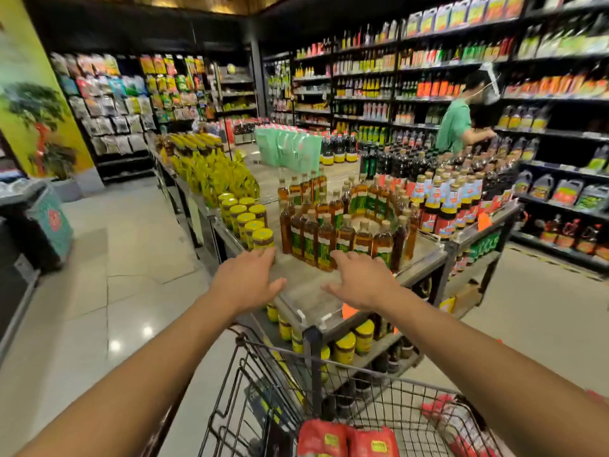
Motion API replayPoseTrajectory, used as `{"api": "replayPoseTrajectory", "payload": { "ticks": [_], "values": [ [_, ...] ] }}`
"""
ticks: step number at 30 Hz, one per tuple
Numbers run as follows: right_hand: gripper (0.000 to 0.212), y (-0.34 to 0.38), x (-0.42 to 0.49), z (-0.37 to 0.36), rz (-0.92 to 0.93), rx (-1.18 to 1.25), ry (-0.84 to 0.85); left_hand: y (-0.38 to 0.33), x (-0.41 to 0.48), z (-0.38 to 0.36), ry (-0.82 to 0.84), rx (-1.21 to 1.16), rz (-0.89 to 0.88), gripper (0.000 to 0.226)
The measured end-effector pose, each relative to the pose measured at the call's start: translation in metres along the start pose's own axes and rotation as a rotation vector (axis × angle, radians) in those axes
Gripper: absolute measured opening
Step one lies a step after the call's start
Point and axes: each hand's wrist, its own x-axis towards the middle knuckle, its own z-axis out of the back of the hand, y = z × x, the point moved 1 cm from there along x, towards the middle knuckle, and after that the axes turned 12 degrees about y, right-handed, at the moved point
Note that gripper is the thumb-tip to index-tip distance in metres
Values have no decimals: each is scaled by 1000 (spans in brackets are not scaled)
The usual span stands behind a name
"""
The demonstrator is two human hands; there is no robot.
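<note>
Supermarket aisle, grey display table (306,298). Both arms stretched forward, palms down. Left hand (245,282): fingers loosely spread, empty, near yellow-lidded glass jars (262,239). Right hand (361,283): same, fingertips by ringed amber green-labelled bottles (326,240), contact unclear.

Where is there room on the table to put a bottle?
Bare tabletop at the near corner, between left hand and right hand, before the bottle ring. Small gap inside the ring. Crowded: jars left, red-label bottles right.

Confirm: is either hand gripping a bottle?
No, the left hand and right hand are both open with fingers straight, none curled round the amber bottles.
</note>
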Motion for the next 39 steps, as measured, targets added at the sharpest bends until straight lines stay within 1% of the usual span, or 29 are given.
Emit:
{"api": "replayPoseTrajectory", "payload": {
  "ticks": [5, 8, 13, 17, 21, 22, 24, 26, 28, 31, 34, 39],
  "values": [
    [81, 13, -29, 30, 56, -45, -24, -2, -18, 23, -31, 10, -13, 71],
    [80, 15, -45, 37, 51, -84, -53, -8, -28, 28, -54, -18, -41, 74],
    [77, -1, -74, 40, -22, -66, -77, -37, -30, 30, -56, -31, -115, 76],
    [79, -38, -110, 34, -143, -34, -82, -83, -24, 32, -49, -33, -246, 77],
    [73, -91, -163, 17, -339, 20, -76, -152, -16, 28, -20, -47, -428, 78],
    [72, -109, -189, 11, -413, 39, -72, -182, -18, 27, -1, -35, -502, 75],
    [71, -127, -221, 6, -489, 52, -71, -217, -20, 29, -15, -30, -577, 68],
    [70, -152, -273, 0, -606, 61, -81, -271, -31, 32, -31, -39, -696, 63],
    [74, -176, -328, -6, -752, 81, -102, -326, -47, 34, -33, -43, -816, 63],
    [77, -203, -414, -21, -943, 129, -128, -404, -81, 34, -38, -40, -978, 68],
    [77, -214, -503, -39, -1109, 168, -142, -477, -122, 32, -30, 2, -1134, 74],
    [78, -209, -648, -79, -1349, 270, -139, -581, -220, 24, -12, 25, -1382, 73]
  ]
}}
